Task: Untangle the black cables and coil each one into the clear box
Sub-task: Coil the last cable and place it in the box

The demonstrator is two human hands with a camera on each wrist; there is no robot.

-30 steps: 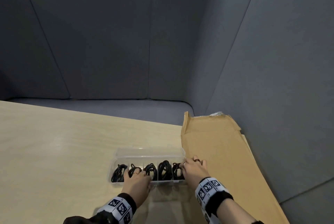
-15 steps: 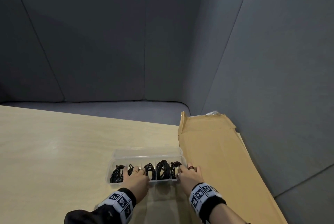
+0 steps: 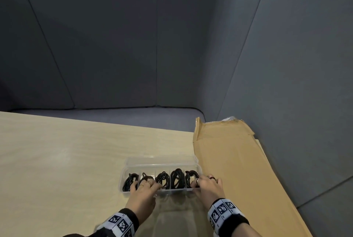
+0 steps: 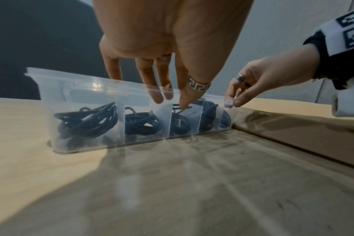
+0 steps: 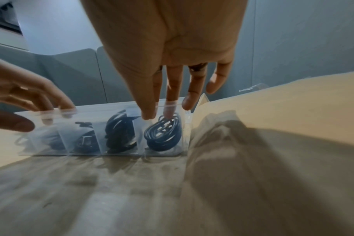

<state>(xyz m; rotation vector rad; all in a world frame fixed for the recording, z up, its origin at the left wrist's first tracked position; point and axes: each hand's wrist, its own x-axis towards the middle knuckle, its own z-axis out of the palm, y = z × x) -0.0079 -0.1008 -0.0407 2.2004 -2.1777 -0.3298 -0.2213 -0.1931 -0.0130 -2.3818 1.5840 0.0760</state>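
Observation:
A clear box (image 3: 162, 160) with its lid folded back stands on the pale wooden table (image 3: 66, 160). Each of its several compartments holds a coiled black cable (image 3: 177, 178) (image 4: 87, 121) (image 5: 163, 135). My left hand (image 3: 147, 187) (image 4: 169, 97) pinches the front wall near the middle, thumb outside and fingers reaching inside. At the box's right end my right hand (image 3: 198, 183) (image 5: 158, 108) pinches the same front wall between thumb and index finger. The hands hide parts of two coils in the head view.
A flat sheet of brown cardboard (image 3: 238, 169) lies on the table and touches the box's right end. Grey padded walls and a grey bench (image 3: 133, 114) close in behind and to the right. Bare table stretches to the left.
Both hands stay at the box's front wall. The right hand has drawn back a little from over the end compartment to the front rim. The box has hardly moved.

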